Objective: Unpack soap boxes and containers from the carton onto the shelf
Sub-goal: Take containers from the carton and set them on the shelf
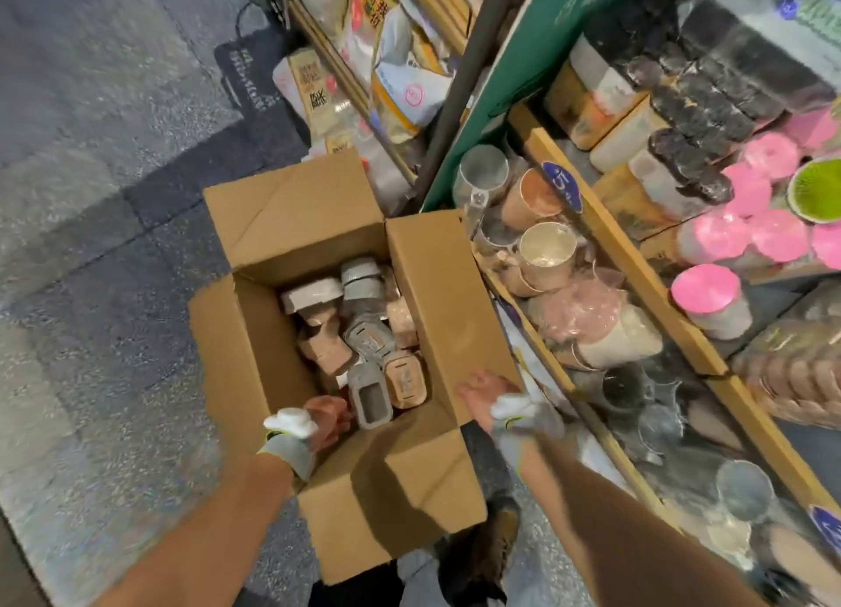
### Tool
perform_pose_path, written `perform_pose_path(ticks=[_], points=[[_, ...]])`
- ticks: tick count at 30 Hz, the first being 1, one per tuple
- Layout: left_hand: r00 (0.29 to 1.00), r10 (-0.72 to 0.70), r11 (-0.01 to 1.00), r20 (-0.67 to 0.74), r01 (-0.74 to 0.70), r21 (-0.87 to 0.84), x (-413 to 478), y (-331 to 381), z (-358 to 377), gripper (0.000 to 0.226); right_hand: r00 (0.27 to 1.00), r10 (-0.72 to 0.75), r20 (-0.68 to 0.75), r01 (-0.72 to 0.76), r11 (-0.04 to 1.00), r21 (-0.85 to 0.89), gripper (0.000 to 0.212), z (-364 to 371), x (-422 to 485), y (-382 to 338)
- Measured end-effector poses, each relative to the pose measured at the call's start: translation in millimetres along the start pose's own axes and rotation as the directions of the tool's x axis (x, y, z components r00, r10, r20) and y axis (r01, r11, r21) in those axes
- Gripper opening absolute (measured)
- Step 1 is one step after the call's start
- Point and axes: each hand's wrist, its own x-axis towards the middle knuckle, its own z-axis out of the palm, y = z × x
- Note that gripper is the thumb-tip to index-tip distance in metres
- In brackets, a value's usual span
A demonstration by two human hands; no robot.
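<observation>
No legible text (packages (pixel 400 82), blue sticker (pixel 562 187) too blurred).

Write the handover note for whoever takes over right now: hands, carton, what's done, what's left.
Left hand: down inside the carton at its near end, beside a grey container; I cannot tell whether it holds anything.
Right hand: rests on the carton's right flap, holding nothing.
Carton: open on the floor beside the shelf, with a jumble of pink and grey soap boxes and containers inside.
Done: unclear; nothing on the shelf can be traced to this carton.
Left: lift out what is in the carton and set it on the shelf.
</observation>
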Motion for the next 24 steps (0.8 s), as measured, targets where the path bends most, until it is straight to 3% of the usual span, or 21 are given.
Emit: perform_pose_path(ticks=[4, 12, 14, 17, 20, 24], points=[[0.999, -0.038, 0.998, 0.013, 0.037, 0.045, 43.2, -7.8, 18.9, 0.031, 0.999, -0.039, -0.004, 0.038, 0.991, -0.128, 0.054, 9.5, 45.4, -6.2], [0.995, 0.013, 0.972, 0.096, -0.036, 0.234, 125.5, -19.5, 51.1, 0.016, 0.997, -0.074, 0.024, 0.078, 0.973, -0.219, 0.075, 40.1, 104.0, 9.8], [0.992, 0.024, 0.968, 0.123, -0.053, 0.244, 122.0, -8.7, 56.8, 0.019, 0.999, -0.033, 0.026, 0.038, 0.975, -0.220, 0.075, 51.2, 112.2, 12.3], [0.984, 0.066, 0.951, 0.168, -0.113, 0.289, 127.1, 1.0, 63.3, 0.032, 0.996, -0.028, -0.080, 0.013, 0.983, -0.185, 0.071, 64.8, 118.6, 14.5], [0.977, 0.102, 0.948, 0.188, -0.153, 0.281, 135.6, 7.6, 64.5, 0.027, 0.986, -0.062, -0.154, 0.029, 0.978, -0.206, 0.065, 63.6, 120.3, 18.9], [0.974, 0.153, 0.886, 0.170, -0.211, 0.412, 154.7, 5.0, 69.4, 0.015, 0.988, -0.087, -0.131, 0.050, 0.962, -0.267, 0.057, 57.3, 132.2, 22.8]])
